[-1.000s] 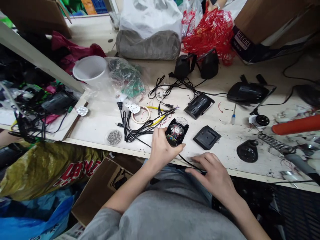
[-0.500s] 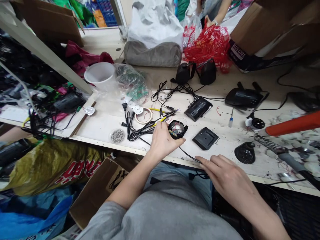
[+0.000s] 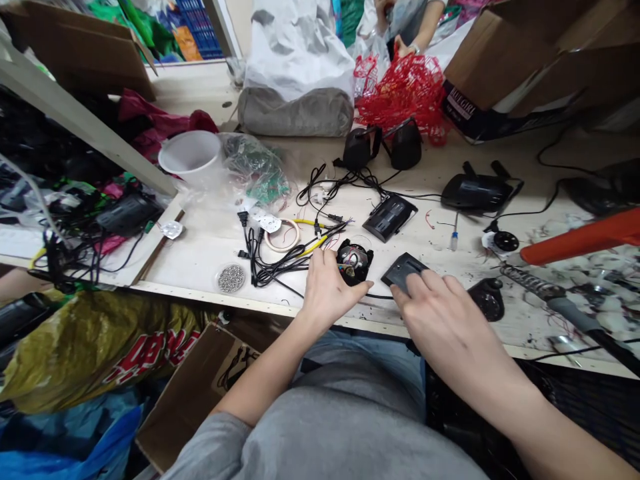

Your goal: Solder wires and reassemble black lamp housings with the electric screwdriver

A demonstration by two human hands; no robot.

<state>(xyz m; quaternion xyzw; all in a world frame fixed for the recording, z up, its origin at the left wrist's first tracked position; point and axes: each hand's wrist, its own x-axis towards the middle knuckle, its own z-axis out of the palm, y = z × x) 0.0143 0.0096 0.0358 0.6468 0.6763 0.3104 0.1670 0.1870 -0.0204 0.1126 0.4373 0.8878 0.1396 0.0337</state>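
As your left hand (image 3: 327, 290) pinches the wire-filled black housing (image 3: 354, 261) at its two o'clock, your right hand (image 3: 440, 320) lies spread over the square plate (image 3: 400, 268).

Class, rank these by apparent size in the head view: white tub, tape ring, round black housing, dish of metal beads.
1. white tub
2. tape ring and round black housing, alike; the left hand hides part of the housing
3. dish of metal beads

The worktop (image 3: 210, 240) was pale board, matt and scuffed, and rougher toward its right edge. Near the front edge, the round housing (image 3: 354, 261) was glossy black plastic and the flat cover (image 3: 399, 269) was matt black plastic. The pellets (image 3: 231, 278) by the front edge looked like shiny metal.
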